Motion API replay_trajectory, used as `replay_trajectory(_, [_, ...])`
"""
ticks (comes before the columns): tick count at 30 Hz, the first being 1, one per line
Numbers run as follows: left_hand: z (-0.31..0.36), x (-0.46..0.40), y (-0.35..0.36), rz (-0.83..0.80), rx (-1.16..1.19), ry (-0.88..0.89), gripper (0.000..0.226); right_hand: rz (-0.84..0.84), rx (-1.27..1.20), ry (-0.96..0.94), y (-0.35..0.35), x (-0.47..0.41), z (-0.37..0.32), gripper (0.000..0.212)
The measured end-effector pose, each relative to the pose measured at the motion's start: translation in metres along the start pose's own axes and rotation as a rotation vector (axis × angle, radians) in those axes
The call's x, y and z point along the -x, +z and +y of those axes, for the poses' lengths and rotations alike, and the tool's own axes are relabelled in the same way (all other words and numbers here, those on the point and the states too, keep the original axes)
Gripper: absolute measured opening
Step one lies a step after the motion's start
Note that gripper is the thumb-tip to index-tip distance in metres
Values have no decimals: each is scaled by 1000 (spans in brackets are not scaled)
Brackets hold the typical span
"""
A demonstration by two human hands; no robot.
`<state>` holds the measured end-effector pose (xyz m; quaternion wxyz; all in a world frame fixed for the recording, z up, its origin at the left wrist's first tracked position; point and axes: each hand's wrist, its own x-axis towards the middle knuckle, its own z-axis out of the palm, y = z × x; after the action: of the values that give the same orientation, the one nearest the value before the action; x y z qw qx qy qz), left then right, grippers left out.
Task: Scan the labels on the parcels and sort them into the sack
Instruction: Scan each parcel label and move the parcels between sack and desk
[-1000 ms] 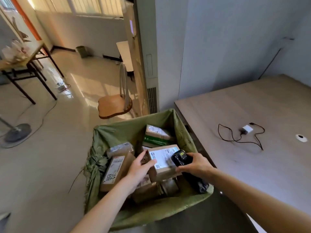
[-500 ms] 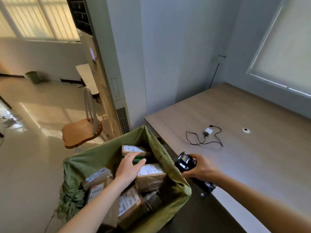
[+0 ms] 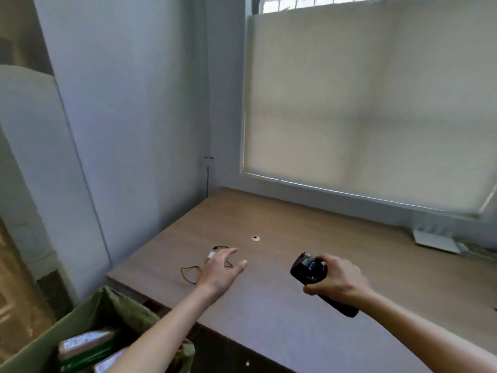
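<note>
Your right hand [image 3: 334, 282] grips the black handheld barcode scanner [image 3: 313, 275] at lower right of centre, long axis running lower right to upper left, head up-left, while your left hand [image 3: 219, 274], fingers spread, hovers over the brown wooden table [image 3: 295, 313] above the green woven sack [image 3: 118, 313] of brown cardboard parcels [image 3: 83, 345].

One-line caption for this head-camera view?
Left hand open above table; right hand holds scanner; parcels in green sack.
</note>
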<state>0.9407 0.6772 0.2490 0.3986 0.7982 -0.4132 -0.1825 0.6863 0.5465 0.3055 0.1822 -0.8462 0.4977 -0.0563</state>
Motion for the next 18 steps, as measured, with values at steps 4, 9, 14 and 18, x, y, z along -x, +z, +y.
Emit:
replay_trajectory(4, [98,-10,74,-122,-5,168,50,86,-10,181,-62,34,94,85])
replay_trajectory(9, [216,0,196,-294,-21,320,50,169,-42,370,-127,90,226,79])
replay_trajectory(14, [333,36,333,-466,-17,486,52,226,-58,572,-182,152,361,79])
replay_trajectory(18, [403,75,438,-591,-21,572,54,256,-43,696,-217,199,462,77])
